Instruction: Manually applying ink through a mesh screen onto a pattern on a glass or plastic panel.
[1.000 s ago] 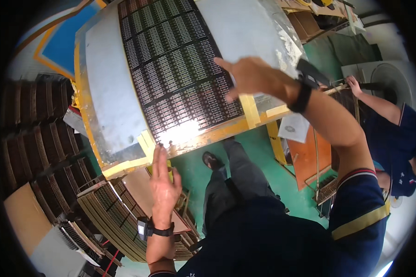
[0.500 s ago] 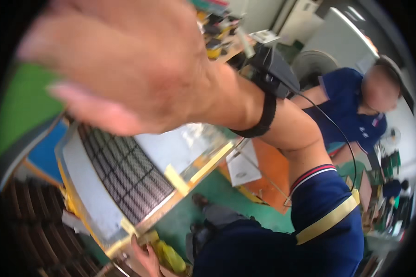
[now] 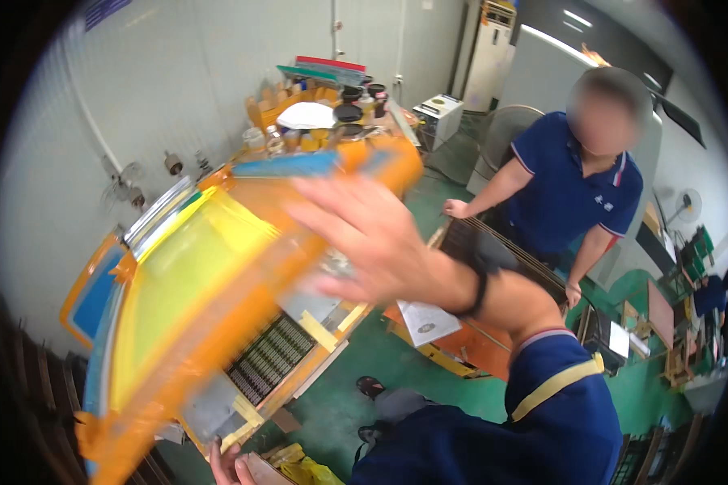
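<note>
A tilted screen frame (image 3: 210, 323) with orange-taped edges and yellow mesh fills the left, smeared by motion. At its upper right edge, my right hand (image 3: 372, 242) has its fingers spread; whether they touch the edge is unclear. Partly under the frame, a black panel with rows of small light marks (image 3: 271, 360) lies on a grey printing bed (image 3: 210, 408), with yellow tape strips (image 3: 319, 330) beside it. My left hand (image 3: 230, 467) is at the bottom, by the bed's near corner, its fingers apart and partly cut off. A brown board (image 3: 267, 471) is next to it.
A co-worker (image 3: 578, 186) at the right has both hands on a dark rack (image 3: 534, 263). An orange table (image 3: 469, 347) bears a white sheet (image 3: 427, 322). Behind the frame stands a cluttered workbench (image 3: 396, 129) with jars and tools. Dark racks (image 3: 44, 384) stand at lower left.
My right hand has moved down and away from the camera. The taped frame with yellow mesh now covers much of the bed. The view has shifted, and the co-worker's hands show on a rack.
</note>
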`<action>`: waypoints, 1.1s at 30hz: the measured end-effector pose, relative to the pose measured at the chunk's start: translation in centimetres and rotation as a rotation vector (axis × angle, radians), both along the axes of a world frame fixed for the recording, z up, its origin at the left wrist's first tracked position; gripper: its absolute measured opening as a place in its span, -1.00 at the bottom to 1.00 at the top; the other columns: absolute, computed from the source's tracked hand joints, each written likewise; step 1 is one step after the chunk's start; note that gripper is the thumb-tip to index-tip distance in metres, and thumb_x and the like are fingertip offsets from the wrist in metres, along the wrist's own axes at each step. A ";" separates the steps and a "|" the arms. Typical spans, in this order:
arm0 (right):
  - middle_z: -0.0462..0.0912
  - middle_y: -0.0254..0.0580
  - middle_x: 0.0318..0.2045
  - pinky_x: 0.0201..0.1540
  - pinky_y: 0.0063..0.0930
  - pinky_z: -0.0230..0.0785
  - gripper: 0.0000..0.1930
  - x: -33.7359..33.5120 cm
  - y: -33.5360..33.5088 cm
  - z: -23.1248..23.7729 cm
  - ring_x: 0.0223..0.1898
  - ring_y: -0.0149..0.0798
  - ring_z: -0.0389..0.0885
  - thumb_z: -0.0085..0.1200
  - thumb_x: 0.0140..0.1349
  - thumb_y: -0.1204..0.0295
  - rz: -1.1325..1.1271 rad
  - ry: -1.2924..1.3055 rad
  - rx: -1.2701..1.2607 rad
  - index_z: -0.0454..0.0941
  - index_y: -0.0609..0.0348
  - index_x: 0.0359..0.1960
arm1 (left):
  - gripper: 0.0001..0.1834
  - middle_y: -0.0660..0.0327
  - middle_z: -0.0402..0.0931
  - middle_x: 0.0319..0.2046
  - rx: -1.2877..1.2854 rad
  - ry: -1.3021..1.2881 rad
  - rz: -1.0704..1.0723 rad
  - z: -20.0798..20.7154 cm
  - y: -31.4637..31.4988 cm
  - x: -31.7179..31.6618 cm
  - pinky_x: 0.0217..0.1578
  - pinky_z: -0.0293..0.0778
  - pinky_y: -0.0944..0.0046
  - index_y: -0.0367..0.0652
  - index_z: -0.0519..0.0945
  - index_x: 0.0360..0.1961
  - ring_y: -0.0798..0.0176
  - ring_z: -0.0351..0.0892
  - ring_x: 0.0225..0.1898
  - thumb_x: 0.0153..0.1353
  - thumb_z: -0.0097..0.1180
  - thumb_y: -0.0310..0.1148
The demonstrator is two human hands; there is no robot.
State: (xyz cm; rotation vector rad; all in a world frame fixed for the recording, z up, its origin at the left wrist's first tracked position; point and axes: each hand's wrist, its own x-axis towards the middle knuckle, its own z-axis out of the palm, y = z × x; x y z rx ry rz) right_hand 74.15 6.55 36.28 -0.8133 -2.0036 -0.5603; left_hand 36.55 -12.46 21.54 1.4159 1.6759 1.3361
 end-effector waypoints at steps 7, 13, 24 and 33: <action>0.63 0.11 -0.16 0.06 -0.09 0.36 -0.63 0.9 5.0 -8.4 -0.01 0.12 0.54 0.27 0.09 0.30 -0.112 -0.038 -0.417 0.56 0.30 -0.15 | -0.63 0.13 0.57 -0.05 0.017 -1.129 0.038 -10.9 -5.2 -2.7 -0.12 0.62 0.01 -0.17 0.46 0.08 -0.03 0.56 0.00 0.30 0.09 -0.25; 0.63 0.14 -0.18 0.00 -0.09 0.39 -0.59 -6.4 22.5 -17.3 -0.09 0.13 0.57 0.23 0.11 0.26 -0.035 -0.304 -0.721 0.56 0.33 -0.11 | -0.72 0.08 0.58 -0.11 -0.416 -1.213 0.388 -17.8 -4.9 -2.1 -0.19 0.63 0.09 -0.19 0.50 0.02 0.07 0.63 -0.13 0.29 0.12 -0.40; 0.38 0.05 0.24 0.15 -0.07 0.35 -0.35 -28.3 51.8 -25.9 0.23 0.09 0.37 0.18 0.10 0.30 -0.076 -0.721 -0.592 0.30 0.15 0.26 | -0.59 0.10 0.55 -0.04 -0.725 -1.093 0.457 -22.7 -9.4 -3.2 -0.06 0.57 0.10 -0.21 0.44 0.12 0.14 0.59 -0.06 0.25 0.16 -0.44; 0.57 0.12 0.02 0.05 -0.10 0.41 -0.56 -36.9 62.2 -25.2 0.04 0.11 0.54 0.09 0.04 0.53 -0.065 -0.581 -0.665 0.50 0.19 0.05 | -0.47 0.11 0.60 -0.11 -0.844 -0.898 0.469 -19.6 -7.5 -3.5 -0.03 0.54 0.15 -0.32 0.50 0.09 0.20 0.58 -0.08 0.10 0.36 -0.39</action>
